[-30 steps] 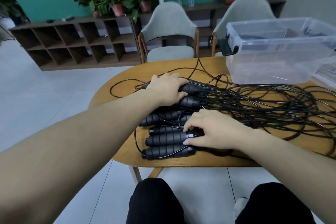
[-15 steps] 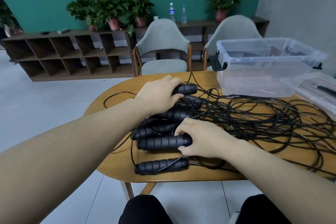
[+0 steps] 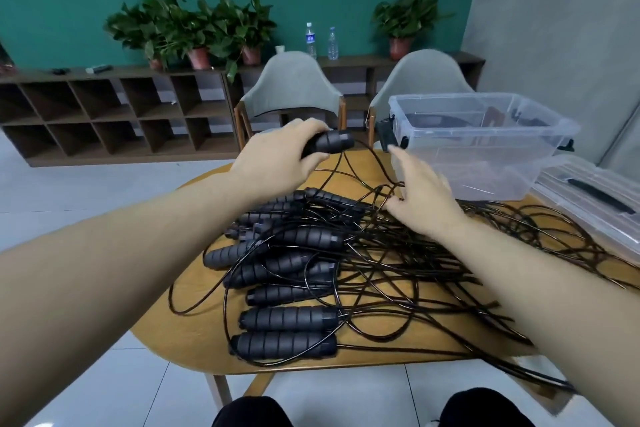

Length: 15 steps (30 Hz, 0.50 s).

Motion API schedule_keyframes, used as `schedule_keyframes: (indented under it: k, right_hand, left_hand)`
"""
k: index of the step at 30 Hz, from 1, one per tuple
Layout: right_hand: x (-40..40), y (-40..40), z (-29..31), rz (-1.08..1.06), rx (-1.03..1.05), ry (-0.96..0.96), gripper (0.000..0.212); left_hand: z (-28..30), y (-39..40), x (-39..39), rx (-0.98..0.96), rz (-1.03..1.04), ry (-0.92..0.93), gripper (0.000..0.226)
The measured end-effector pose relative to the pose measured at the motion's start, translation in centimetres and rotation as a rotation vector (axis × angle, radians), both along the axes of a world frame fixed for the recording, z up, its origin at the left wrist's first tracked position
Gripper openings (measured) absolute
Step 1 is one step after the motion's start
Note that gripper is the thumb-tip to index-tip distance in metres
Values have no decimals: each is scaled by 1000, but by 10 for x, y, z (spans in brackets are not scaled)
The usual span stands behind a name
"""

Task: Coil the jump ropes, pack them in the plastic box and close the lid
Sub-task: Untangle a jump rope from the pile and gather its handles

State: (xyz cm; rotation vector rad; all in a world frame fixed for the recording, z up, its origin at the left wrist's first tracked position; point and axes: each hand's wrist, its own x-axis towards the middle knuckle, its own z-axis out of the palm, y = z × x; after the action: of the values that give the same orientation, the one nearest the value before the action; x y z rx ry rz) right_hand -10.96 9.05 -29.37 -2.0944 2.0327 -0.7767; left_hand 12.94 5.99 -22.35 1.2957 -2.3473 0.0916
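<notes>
Lifting: the left hand (image 3: 277, 158) has raised one jump-rope handle (image 3: 329, 144) off the heap since half a second ago, when it still lay low among the others; its fingers are wrapped round the grip.
Cord: the lifted handle's cord (image 3: 341, 166) trails down into the tangle of ropes (image 3: 398, 253), so it is likely not yet free.
Right hand: the right hand (image 3: 424, 198) has left the handle it was pressing and now hovers over the tangle near the box, fingers spread and holding nothing.
Meaning: one rope is being singled out for coiling; none looks coiled yet, so the task is at its start.
Remaining handles: the other handles (image 3: 287, 317) lie in a rough row on the worktop (image 3: 194, 333), two close to its near edge.
Plastic box: the plastic box (image 3: 485, 146) stands open at the far right of the worktop, apparently with no ropes in it.
Lid: the lid (image 3: 595, 204) lies just beside it at the right.
Edges: cord loops hang over the near right rim and could slip off.
Room: bare wood shows at the near left; the right is covered in cord.
</notes>
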Motion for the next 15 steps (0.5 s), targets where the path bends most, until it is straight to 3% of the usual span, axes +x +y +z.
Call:
schedule_keyframes:
  k: [2,4,6,9,15]
  right_hand:
    - [-10,-10,3,66,192,123,90]
    - [-19,-18,4,104,248,168,54]
    - [-24,-23,9,117,226,93,12]
    - [-29,-30,27,139,131,40,28]
    - [-32,-37,80,187,73,74,6]
  left_hand:
    - [1,1,1,-5,-20,51,40]
    - [-2,1,3,14,-37,28,41]
    - [-10,-1,6,92,-15,-8,39]
    - [-25,-8,14,220,22,-23,43]
    - [-41,-14,11,371,41,-79,51]
